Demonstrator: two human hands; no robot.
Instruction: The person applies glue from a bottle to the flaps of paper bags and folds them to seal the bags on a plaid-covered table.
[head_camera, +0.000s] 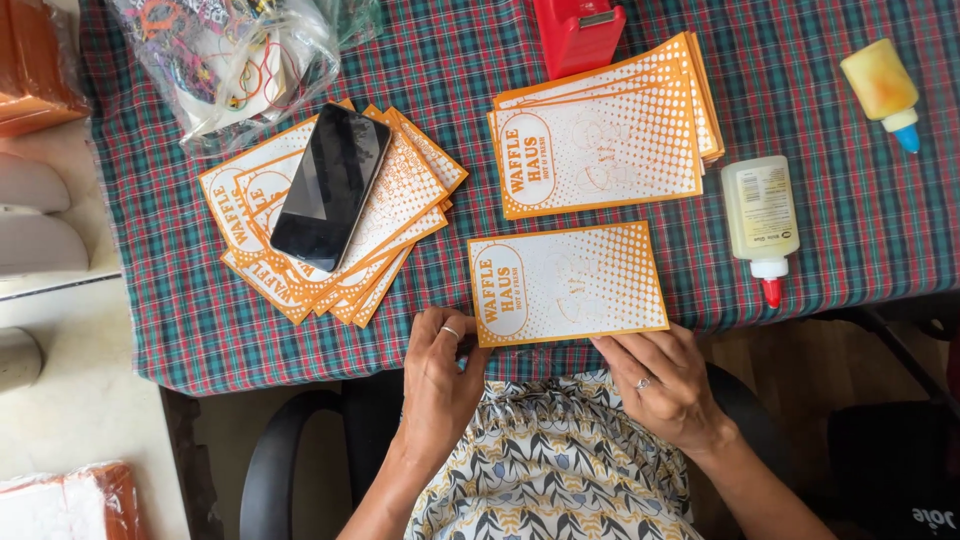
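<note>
Plastic bag (235, 60): clear, full of coloured bands, at the far left of the bench (150, 300), which wears a plaid cloth.
Fanned cards (400, 200): a loose orange-and-white spread, a black phone (330, 185) lying on top.
Left hand (440, 375): at the bench's near edge, fingers curled, fingertips touching the lower left corner of the single card.
Single card (570, 285): flat on the cloth, between and just beyond both hands.
Card stack (600, 135): farther back, behind the single card, below a red tape dispenser (578, 32).
Right hand (665, 380): fingers loosely spread, tips at the card's lower right edge; holds nothing.
Glue bottles: a white one (760, 215) right of the card, a yellow one (882, 88) farther off.
</note>
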